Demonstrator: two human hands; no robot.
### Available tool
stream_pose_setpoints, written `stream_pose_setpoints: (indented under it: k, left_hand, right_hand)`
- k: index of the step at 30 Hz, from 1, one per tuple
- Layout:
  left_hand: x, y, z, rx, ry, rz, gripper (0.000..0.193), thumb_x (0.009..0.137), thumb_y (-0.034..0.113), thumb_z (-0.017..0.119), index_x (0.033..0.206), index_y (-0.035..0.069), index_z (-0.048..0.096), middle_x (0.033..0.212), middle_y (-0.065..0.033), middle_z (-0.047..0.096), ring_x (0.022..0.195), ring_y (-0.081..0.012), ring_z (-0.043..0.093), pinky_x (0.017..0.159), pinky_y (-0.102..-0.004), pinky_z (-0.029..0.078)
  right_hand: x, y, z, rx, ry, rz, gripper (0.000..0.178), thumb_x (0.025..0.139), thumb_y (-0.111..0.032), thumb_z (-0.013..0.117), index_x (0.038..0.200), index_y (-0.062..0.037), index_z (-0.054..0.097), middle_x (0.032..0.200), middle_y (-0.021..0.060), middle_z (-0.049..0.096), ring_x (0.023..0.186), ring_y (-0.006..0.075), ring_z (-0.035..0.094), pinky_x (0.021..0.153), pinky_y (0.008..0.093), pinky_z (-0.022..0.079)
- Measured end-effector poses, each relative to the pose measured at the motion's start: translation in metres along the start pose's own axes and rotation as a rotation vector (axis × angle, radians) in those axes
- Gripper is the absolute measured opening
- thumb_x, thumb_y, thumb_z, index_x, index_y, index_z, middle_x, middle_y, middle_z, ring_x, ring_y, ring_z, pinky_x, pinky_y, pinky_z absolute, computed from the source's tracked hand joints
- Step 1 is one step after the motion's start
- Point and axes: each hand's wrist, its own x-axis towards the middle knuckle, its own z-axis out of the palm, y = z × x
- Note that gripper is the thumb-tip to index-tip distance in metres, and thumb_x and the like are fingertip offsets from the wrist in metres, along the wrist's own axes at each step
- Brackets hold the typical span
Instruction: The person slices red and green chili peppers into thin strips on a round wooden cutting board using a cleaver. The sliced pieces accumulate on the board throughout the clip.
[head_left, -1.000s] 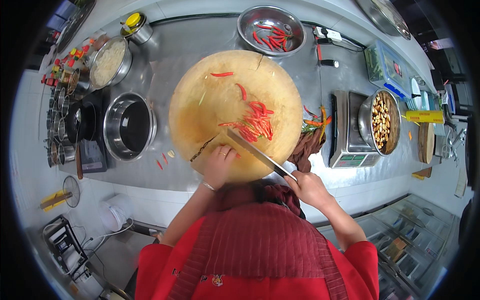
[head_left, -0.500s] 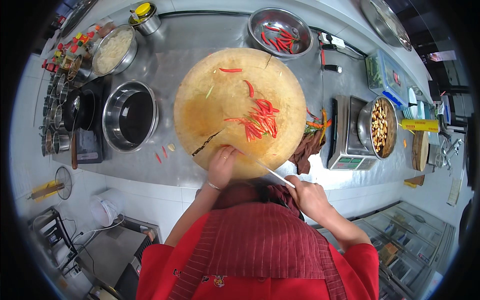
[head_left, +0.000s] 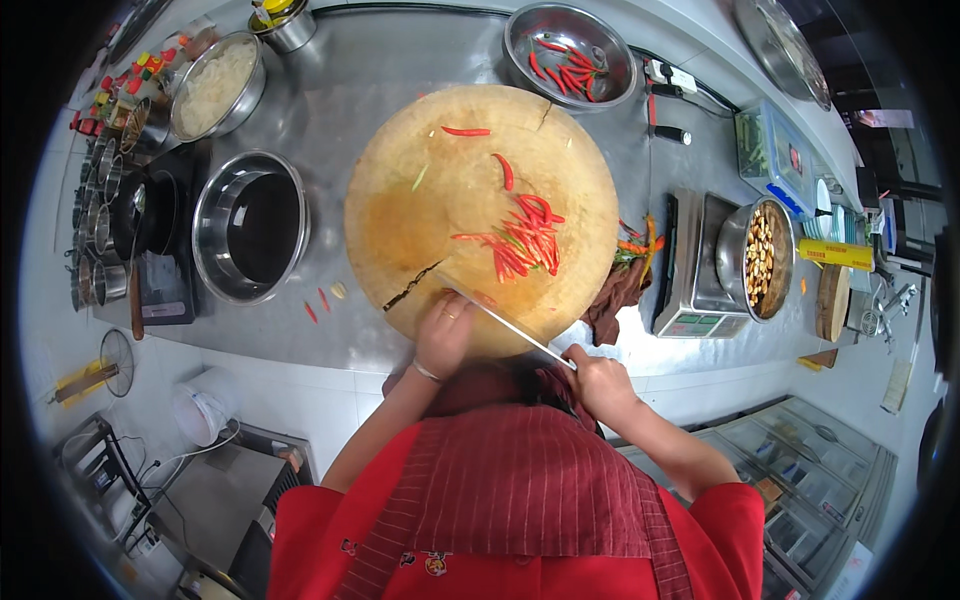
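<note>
A knife lies low over the near part of the round wooden chopping board, its thin bright blade slanting up to the left. My right hand is wrapped round its handle. Beside the blade tip, my left hand rests on the board with its fingers bent and together; whatever they pinch is hidden. A small red chili piece shows just beyond the blade. Farther up the board is a heap of cut red chilies. Two whole red chilies, a curved one and a straighter one, lie behind it.
A steel bowl of red chilies stands behind the board. At the left are a dark-looking steel basin and a bowl of pale shreds. At right, a brown cloth and a scale with a bowl of nuts.
The knife and my right hand have shifted a little left, bringing the blade tip beside my left fingers. My left hand stays about where it was. The red piece now shows beyond the blade.
</note>
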Motion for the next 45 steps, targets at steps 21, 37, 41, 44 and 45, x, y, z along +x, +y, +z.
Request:
stream_pose_setpoints:
  k: [21, 37, 41, 44, 45]
  left_hand:
    - [-0.005, -0.004, -0.005, 0.016, -0.077, 0.021, 0.029, 0.074, 0.0, 0.058, 0.102, -0.006, 0.067, 0.106, -0.0173, 0.065, 0.097, -0.0321, 0.063, 0.086, -0.0382, 0.053]
    - [-0.004, -0.009, -0.008, 0.034, -0.086, 0.085, 0.028, 0.075, 0.001, 0.06, 0.101, -0.006, 0.067, 0.105, -0.0171, 0.065, 0.098, -0.0322, 0.063, 0.086, -0.0383, 0.053]
    - [0.001, -0.004, -0.011, 0.0, -0.063, 0.079, 0.024, 0.074, -0.001, 0.061, 0.095, -0.006, 0.067, 0.098, -0.0163, 0.066, 0.092, -0.0315, 0.064, 0.086, -0.0393, 0.054]
    - [0.004, -0.003, -0.015, -0.004, -0.065, 0.098, 0.023, 0.073, -0.003, 0.062, 0.096, -0.006, 0.067, 0.099, -0.0165, 0.066, 0.091, -0.0314, 0.064, 0.084, -0.0388, 0.054]
    - [0.003, -0.003, -0.014, -0.004, -0.064, 0.094, 0.024, 0.074, -0.002, 0.062, 0.097, -0.006, 0.067, 0.099, -0.0165, 0.066, 0.092, -0.0315, 0.064, 0.084, -0.0384, 0.054]
  right_hand:
    - [0.005, -0.001, -0.015, -0.046, -0.027, -0.025, 0.021, 0.09, -0.025, 0.062, 0.089, -0.0048, 0.055, 0.059, 0.0191, 0.06, 0.056, 0.0386, 0.062, 0.05, 0.0469, 0.049]
    - [-0.004, 0.006, -0.045, -0.075, -0.017, -0.08, 0.028, 0.093, -0.029, 0.06, 0.08, -0.0042, 0.058, 0.056, 0.019, 0.058, 0.054, 0.0384, 0.061, 0.05, 0.0469, 0.049]
    - [0.0, 0.003, -0.045, -0.024, -0.053, -0.083, 0.029, 0.093, -0.028, 0.06, 0.079, -0.0024, 0.056, 0.056, 0.0203, 0.058, 0.055, 0.0395, 0.061, 0.05, 0.0474, 0.049]
    - [0.002, 0.004, -0.037, 0.001, -0.056, -0.06, 0.029, 0.093, -0.028, 0.06, 0.08, -0.002, 0.056, 0.057, 0.0211, 0.058, 0.056, 0.0404, 0.061, 0.051, 0.0479, 0.05]
    - [0.002, 0.005, -0.031, 0.008, -0.055, -0.048, 0.029, 0.092, -0.027, 0.06, 0.08, -0.0019, 0.056, 0.057, 0.0214, 0.058, 0.056, 0.0407, 0.061, 0.051, 0.048, 0.05]
